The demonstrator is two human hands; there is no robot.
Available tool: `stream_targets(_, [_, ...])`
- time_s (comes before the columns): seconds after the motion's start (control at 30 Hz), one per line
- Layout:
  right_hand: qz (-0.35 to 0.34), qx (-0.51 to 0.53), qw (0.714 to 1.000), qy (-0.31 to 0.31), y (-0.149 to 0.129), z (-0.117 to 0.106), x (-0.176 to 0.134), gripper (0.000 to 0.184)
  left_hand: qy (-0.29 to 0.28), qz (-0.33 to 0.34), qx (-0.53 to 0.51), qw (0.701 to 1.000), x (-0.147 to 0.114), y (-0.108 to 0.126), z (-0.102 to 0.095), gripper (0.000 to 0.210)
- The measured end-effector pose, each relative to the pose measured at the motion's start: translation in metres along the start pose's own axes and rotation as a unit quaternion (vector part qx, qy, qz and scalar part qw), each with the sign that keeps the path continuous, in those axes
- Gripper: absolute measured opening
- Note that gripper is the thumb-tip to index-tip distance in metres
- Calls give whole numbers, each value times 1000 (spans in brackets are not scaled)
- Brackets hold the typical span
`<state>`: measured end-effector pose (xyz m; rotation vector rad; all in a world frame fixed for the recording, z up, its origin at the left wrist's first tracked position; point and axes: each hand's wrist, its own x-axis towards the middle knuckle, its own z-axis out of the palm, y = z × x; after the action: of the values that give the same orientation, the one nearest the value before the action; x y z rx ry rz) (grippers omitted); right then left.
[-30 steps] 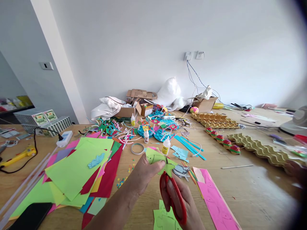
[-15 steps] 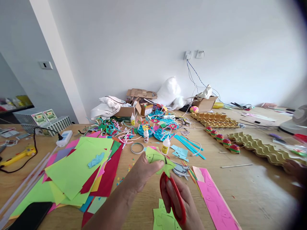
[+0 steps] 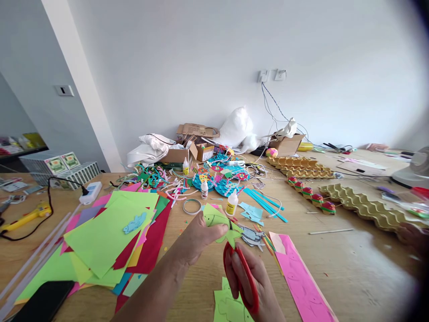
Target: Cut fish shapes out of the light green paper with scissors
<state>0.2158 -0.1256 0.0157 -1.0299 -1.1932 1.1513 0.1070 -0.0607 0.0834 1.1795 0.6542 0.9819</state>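
Observation:
Between thumb and fingers, my left hand point(image 3: 197, 237) pinches a light green paper fish point(image 3: 214, 218) with pencil lines on it. My right hand point(image 3: 256, 277) is wrapped round red-handled scissors point(image 3: 251, 286); their blades meet the paper near the fish's tail and are partly hidden by it. Below, on the table, lies more green paper point(image 3: 229, 306) with drawn outlines. Grey-blue paper fish point(image 3: 252, 237) rest just beyond my right hand. A pink paper strip point(image 3: 303, 277) with fish outlines lies to the right.
Stacked coloured paper point(image 3: 110, 232) with a blue paper fish point(image 3: 134, 222) covers the left side, near a black phone point(image 3: 45, 302). Glue bottles point(image 3: 232, 203) and a tape roll point(image 3: 192, 206) stand ahead. Egg cartons point(image 3: 362, 205) lie right, where another person's hand point(image 3: 414, 237) shows.
Both hands keep nearly the same place. The green fish's tail end has shifted slightly at the scissors, and my left forearm has moved a little left.

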Motion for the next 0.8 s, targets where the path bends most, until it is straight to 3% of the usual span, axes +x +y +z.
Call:
stream_targets(0.33, [24,6,1000,-16,4,-2,0,39,-46,-15,80,996,6,-10,-18,9])
stream_targets(0.47, [24,10,1000,-3,7,-7,-1,40,-32,20,128,991,9,-6,-28,12])
stream_targets(0.8, [179,50,979,-89,23,-58,-12,41,-12,106,158,982,6,6,-43,17])
